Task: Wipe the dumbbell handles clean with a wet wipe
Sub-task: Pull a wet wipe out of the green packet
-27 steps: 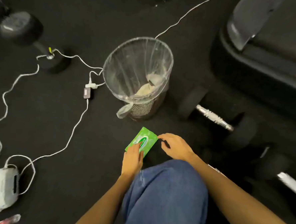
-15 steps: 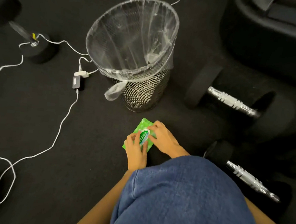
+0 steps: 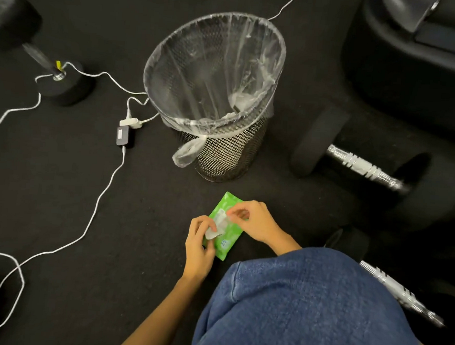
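On the black rubber floor [image 3: 59,202] before the lined wire-mesh bin [image 3: 222,156], I see the flat green wet-wipe pack [image 3: 230,234]. My left hand [image 3: 199,246] pinches its peeled seal flap [image 3: 214,231]; my right hand [image 3: 255,222] pinches the wipe at the opening.

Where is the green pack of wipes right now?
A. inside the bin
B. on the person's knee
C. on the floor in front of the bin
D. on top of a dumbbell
C: the green pack of wipes lies on the black floor just in front of the bin, with both hands working at its flap.
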The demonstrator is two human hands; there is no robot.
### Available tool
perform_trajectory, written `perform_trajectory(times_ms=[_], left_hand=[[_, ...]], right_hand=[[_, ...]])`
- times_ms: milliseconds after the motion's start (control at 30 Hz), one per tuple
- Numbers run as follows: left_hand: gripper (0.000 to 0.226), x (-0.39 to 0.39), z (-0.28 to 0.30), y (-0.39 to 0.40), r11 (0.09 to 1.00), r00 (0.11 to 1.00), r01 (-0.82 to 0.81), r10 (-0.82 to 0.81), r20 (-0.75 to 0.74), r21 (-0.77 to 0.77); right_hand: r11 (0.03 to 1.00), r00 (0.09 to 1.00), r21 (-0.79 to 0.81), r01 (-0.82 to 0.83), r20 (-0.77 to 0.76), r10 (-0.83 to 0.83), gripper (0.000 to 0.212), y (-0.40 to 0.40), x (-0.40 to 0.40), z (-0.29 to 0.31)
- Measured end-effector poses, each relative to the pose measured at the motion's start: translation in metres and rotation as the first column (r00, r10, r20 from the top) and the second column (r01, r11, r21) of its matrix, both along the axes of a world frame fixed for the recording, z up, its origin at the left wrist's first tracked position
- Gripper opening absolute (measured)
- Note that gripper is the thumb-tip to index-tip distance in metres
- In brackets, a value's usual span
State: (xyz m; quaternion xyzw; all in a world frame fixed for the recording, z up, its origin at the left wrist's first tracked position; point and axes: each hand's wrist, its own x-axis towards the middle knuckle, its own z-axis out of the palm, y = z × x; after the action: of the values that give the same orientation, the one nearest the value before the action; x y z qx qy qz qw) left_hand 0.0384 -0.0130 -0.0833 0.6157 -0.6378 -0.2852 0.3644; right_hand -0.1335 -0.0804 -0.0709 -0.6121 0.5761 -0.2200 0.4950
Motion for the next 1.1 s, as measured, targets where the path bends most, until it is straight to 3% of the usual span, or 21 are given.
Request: perform_trajectory(times_ms=[167,367,500,633,767,1000,1100], left_hand=[[0.045,0.002,0.002,0.002,1.000,0.999,0.011,-0.012,0.033,0.029],[0.028,-0.001,-0.007,0.009,0.996,0.999,-0.025,0.028,-0.036,0.082],[0.050,-0.014,-0.012,0.016,0.981,0.984,-0.089,0.113,-0.136,0.170],[0.057,-0.017,-0.013,0.019,0.975,0.995,-0.048,0.067,-0.081,0.217],[0.049,-0.013,-0.018,0.014,0.983,0.999,0.033,-0.037,0.022,0.183],[0.052,-0.009,-0.012,0.004,0.981,0.993,0.106,-0.112,0.027,0.163],[0.061,-0.004,-0.022,0.003,0.979,0.970,0.164,-0.183,0.162,0.124]], right_hand=[[0.980,0.947,-0.060,-0.189,-0.274,0.166,0.012,-0.003,0.009,0.001],[0.968,0.885,-0.115,-0.225,-0.439,0.153,0.011,-0.003,0.021,0.004],[0.953,0.820,-0.101,-0.285,-0.541,0.188,0.026,0.000,0.029,0.003],[0.990,0.921,-0.069,-0.126,-0.378,0.091,0.014,-0.002,0.025,0.005],[0.999,0.974,-0.038,0.031,-0.221,-0.038,0.010,-0.003,0.023,0.010],[0.984,0.982,0.066,0.168,-0.097,-0.161,0.013,-0.006,0.013,0.017],[0.965,0.967,0.064,0.254,0.016,-0.255,0.013,-0.011,0.010,0.018]])
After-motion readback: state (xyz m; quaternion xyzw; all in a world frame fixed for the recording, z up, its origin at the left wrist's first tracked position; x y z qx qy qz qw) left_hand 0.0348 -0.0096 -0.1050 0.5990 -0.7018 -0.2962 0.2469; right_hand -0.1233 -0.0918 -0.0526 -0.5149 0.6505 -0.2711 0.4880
